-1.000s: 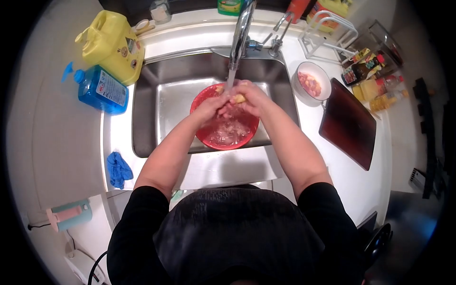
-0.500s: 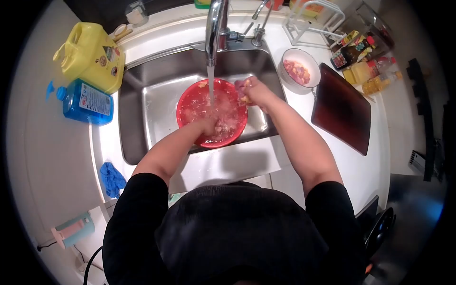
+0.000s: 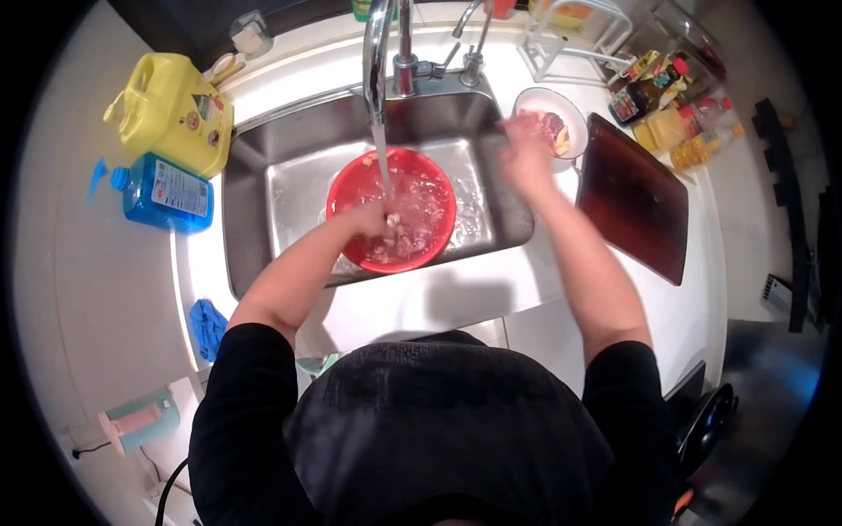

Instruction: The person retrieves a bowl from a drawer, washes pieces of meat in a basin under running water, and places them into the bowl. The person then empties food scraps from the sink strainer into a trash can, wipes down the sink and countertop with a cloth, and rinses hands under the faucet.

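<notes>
A red basin (image 3: 334, 200) of water and raw meat pieces (image 3: 386, 249) stands in the steel sink. Water runs into it from the chrome tap (image 3: 375, 83). My left hand (image 3: 370, 221) is down in the basin at the meat; water and splashes hide its fingers. Over the left side of a white bowl (image 3: 572, 108) is my right hand (image 3: 524, 151), blurred by motion, with its fingers looking apart. Raw meat chunks (image 3: 554, 131), reddish with yellowish bits, lie in that bowl beside the hand.
A dark cutting board (image 3: 633, 202) lies right of the sink (image 3: 294, 171). Sauce and oil bottles (image 3: 649, 101) and a white rack (image 3: 574, 39) stand behind it. On the left are a yellow jug (image 3: 180, 114), a blue soap bottle (image 3: 167, 195) and a blue cloth (image 3: 208, 329).
My right hand has moved right, from the basin's edge to the bowl; the meat it held now appears to be in the bowl. My left hand has shifted slightly left in the basin.
</notes>
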`<action>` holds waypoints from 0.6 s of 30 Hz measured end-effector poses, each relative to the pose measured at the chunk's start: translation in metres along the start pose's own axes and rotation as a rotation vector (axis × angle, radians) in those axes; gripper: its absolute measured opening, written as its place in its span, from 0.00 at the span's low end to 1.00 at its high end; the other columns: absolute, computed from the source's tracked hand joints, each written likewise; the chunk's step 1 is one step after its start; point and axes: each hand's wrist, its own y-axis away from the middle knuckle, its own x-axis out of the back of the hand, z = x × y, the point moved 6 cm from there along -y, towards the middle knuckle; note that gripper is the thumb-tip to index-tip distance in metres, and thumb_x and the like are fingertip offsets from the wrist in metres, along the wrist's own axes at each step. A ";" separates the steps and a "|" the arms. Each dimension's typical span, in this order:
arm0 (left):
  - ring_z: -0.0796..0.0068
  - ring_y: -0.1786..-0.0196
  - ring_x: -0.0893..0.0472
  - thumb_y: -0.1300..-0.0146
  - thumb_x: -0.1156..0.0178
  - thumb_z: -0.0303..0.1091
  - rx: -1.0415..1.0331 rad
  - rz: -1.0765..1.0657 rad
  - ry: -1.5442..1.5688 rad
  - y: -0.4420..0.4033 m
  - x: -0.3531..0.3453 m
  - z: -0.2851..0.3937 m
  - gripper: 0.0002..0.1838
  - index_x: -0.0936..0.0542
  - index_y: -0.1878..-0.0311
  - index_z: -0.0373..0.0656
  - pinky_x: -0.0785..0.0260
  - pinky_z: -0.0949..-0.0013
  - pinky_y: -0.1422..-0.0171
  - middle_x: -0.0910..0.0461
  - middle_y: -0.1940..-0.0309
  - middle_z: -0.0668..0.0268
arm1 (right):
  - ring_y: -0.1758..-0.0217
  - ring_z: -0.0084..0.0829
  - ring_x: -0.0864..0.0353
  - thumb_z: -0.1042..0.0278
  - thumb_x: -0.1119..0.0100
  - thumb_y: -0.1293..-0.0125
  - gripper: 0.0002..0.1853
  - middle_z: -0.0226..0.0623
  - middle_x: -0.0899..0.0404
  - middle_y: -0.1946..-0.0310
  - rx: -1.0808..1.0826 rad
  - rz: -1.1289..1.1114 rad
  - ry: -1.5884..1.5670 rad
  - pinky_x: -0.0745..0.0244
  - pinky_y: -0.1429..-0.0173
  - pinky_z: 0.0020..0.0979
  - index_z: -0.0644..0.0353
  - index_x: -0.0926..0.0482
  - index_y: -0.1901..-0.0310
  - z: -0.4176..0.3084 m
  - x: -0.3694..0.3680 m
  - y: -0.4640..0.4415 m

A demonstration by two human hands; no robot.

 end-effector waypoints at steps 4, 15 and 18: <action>0.79 0.69 0.24 0.51 0.44 0.30 0.012 0.010 0.471 -0.007 0.014 -0.026 0.15 0.26 0.58 0.40 0.31 0.75 0.71 0.23 0.69 0.66 | 0.46 0.42 0.33 0.72 0.41 0.53 0.31 0.49 0.31 0.52 -0.072 -0.655 -0.591 0.37 0.44 0.35 0.58 0.38 0.45 -0.081 -0.091 0.053; 0.78 0.71 0.23 0.39 0.50 0.45 -0.033 0.025 1.380 0.018 0.038 -0.014 0.17 0.28 0.57 0.41 0.27 0.80 0.68 0.24 0.68 0.67 | 0.57 0.32 0.25 0.67 0.45 0.43 0.18 0.41 0.25 0.60 -0.225 -0.553 -0.926 0.33 0.52 0.29 0.61 0.31 0.51 -0.108 -0.119 0.041; 0.78 0.67 0.23 0.39 0.51 0.48 -0.017 0.017 1.324 0.023 0.035 -0.008 0.19 0.28 0.56 0.42 0.28 0.78 0.64 0.24 0.65 0.67 | 0.59 0.33 0.25 0.65 0.49 0.40 0.14 0.42 0.24 0.63 -0.285 -0.572 -0.897 0.32 0.54 0.30 0.64 0.29 0.56 -0.107 -0.118 0.035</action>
